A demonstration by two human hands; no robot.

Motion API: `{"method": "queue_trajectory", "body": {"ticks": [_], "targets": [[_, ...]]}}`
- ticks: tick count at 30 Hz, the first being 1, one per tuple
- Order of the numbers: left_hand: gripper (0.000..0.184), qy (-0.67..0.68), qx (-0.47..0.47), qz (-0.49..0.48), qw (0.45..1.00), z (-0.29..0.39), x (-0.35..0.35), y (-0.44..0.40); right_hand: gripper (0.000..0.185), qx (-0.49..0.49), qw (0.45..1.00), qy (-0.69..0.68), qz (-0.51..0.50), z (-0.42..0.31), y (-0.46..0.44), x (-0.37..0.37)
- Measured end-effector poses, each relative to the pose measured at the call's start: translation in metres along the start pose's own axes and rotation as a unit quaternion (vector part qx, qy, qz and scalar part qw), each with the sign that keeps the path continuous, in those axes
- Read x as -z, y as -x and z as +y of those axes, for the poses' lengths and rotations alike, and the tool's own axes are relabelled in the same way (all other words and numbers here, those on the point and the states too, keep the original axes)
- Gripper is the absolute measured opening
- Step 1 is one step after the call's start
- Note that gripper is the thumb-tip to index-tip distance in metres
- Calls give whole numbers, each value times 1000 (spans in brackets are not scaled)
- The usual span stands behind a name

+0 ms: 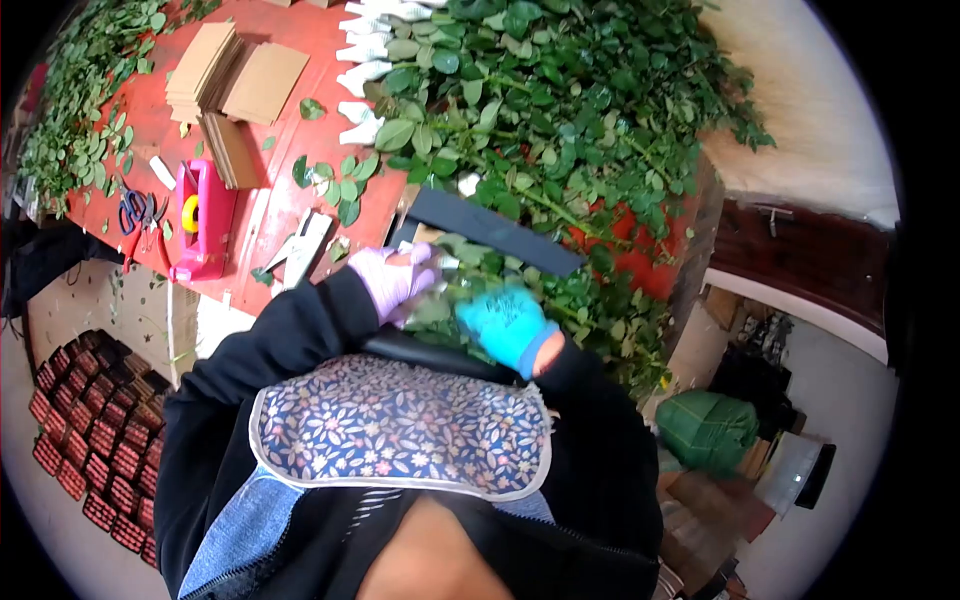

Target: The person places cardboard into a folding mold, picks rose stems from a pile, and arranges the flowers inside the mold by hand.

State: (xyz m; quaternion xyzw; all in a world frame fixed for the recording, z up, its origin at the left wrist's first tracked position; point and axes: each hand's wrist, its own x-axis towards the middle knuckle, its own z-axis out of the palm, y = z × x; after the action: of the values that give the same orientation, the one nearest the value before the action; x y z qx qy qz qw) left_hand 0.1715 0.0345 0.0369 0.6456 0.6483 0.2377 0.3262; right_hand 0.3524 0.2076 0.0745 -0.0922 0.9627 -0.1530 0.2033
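Note:
My left hand [395,280], in a lilac glove, is at the left end of a black holder [495,232], its fingers bent against leafy stems. What lies between its fingertips is too small to make out. My right hand [510,325], in a teal glove and slightly smeared by motion, is closed over the leafy rose stems [460,300] just right of it. The holder's dark bar runs above both hands, and a black edge shows beneath them.
More leafy stems [560,110], with white net-covered heads [365,75], cover the table's upper right. Cardboard pieces [265,82], a pink tape dispenser [205,220], scissors [140,210], red-handled pliers [150,240] and a stapler-like tool [305,248] lie on the red table [275,150].

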Motion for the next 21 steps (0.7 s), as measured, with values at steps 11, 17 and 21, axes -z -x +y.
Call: {"method": "queue_trajectory", "body": {"ticks": [11, 17, 21], "targets": [[66, 50, 96, -10, 994, -1, -19, 0, 23, -120, 947, 104, 281, 126, -95, 167], [53, -18, 17, 64, 998, -6, -23, 3, 27, -234, 932, 247, 122, 224, -199, 87], [47, 31, 37, 40, 998, 1, -16, 3, 18, -144, 956, 130, 221, 216, -163, 90]]}}
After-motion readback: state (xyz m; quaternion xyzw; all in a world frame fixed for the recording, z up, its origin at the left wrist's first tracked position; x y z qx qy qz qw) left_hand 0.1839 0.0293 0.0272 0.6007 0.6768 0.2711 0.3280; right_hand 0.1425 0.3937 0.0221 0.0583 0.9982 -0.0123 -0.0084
